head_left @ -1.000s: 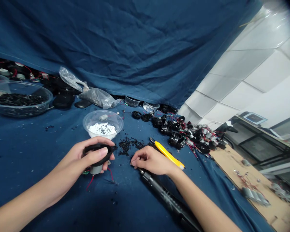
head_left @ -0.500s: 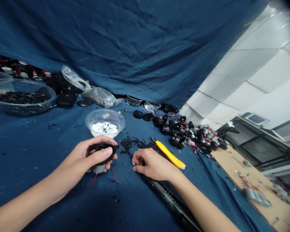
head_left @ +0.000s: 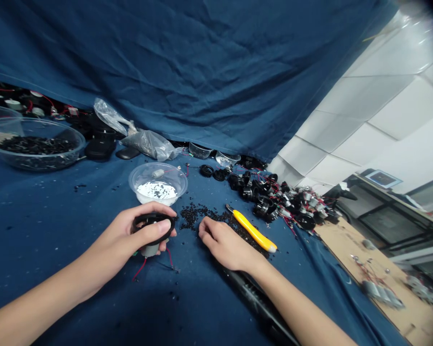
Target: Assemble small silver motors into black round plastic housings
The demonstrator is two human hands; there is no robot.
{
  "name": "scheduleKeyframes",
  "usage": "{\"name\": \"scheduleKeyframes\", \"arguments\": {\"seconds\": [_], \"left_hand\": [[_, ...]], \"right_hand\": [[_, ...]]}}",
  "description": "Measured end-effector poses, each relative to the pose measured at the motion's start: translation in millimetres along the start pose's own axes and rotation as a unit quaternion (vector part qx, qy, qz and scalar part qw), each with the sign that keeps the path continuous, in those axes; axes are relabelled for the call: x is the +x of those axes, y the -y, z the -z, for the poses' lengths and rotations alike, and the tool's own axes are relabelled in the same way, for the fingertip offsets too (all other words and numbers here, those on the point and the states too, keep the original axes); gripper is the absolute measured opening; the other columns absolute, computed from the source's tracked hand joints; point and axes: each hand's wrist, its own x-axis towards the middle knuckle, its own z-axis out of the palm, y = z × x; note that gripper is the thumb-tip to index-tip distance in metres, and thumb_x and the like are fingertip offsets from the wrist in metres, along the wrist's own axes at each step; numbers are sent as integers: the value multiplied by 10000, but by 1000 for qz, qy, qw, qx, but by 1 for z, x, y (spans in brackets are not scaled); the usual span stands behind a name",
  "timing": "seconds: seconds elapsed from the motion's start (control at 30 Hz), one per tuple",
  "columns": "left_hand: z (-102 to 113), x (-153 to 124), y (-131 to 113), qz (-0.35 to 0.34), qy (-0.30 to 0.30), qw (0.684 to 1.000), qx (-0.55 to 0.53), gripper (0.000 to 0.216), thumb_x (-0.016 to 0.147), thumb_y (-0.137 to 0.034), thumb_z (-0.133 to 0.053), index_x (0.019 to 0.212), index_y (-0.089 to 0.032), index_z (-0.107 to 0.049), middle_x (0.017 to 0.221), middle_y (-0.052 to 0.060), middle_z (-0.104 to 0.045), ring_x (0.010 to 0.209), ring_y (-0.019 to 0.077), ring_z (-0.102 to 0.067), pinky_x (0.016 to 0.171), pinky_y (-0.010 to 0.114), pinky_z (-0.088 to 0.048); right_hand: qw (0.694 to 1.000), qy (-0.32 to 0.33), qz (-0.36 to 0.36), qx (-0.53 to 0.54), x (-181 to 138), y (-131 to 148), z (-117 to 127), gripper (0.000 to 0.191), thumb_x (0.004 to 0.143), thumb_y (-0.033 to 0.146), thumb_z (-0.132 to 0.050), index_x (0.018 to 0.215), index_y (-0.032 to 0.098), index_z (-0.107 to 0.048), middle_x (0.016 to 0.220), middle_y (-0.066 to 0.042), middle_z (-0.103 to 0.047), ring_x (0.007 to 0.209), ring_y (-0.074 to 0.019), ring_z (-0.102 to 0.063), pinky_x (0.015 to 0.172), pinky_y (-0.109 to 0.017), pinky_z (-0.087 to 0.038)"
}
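Note:
My left hand point(head_left: 144, 233) is closed around a small motor assembly: a black ring-shaped housing point(head_left: 140, 220) with a grey cylindrical motor point(head_left: 150, 250) below it. Red wires hang from its underside, and my thumb presses on the rim. My right hand point(head_left: 220, 242) is curled at the near edge of a scattered pile of tiny black screw-like pieces point(head_left: 190, 216). Its fingertips are pinched together and turned away, so what they hold, if anything, is hidden. Beneath my right wrist lies a long black tool point(head_left: 250, 293), partly covered.
Beyond my left hand stands a clear bowl point(head_left: 133, 181) with white bits. A yellow-handled cutter point(head_left: 254, 231) lies past my right hand. Black housings and wired motors point(head_left: 263, 197) are heaped at right. At far left is a large tub point(head_left: 39, 161) of black parts; a blue curtain point(head_left: 187, 72) hangs behind.
My right hand has shifted slightly up toward the black pieces, and its fingers have curled tighter. The left hand holds the motor assembly almost unmoved.

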Motion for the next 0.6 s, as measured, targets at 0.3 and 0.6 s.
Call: {"name": "scheduleKeyframes", "arguments": {"seconds": [0.3,0.6], "left_hand": [[1,1,1,3,2,1000,8,356,780,-457,-665,1048,-229,-613,825,5,-687,708,158,-585,720,288,-449],[2,2,1,0,5,1000,21,340,786,-451,-653,1041,-229,-613,830,2,-685,688,147,-580,694,267,-441]], "right_hand": [[985,-16,-35,168,8,-7,-3,145,737,29,-534,761,150,-611,695,5,-635,590,-99,-517,566,-203,-409],[962,-8,-66,264,10,-14,-2,145,761,103,-563,841,137,-679,720,-26,-694,620,-118,-579,623,-229,-463]]}}
